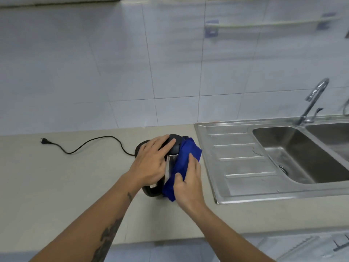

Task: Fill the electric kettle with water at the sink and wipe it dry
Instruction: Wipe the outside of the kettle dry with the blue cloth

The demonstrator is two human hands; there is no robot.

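Note:
A steel electric kettle with a black lid and black handle stands on the beige counter, just left of the sink. My left hand lies flat on its lid and upper side, fingers spread. My right hand presses a blue cloth against the kettle's right side, fingers closed on the cloth. The cloth covers most of that side. The kettle's base is hidden under the kettle and my hands.
A black power cord runs left from the kettle to a loose plug on the counter. The steel sink with drainboard and tap lies to the right. A tiled wall stands behind, with a rail high up.

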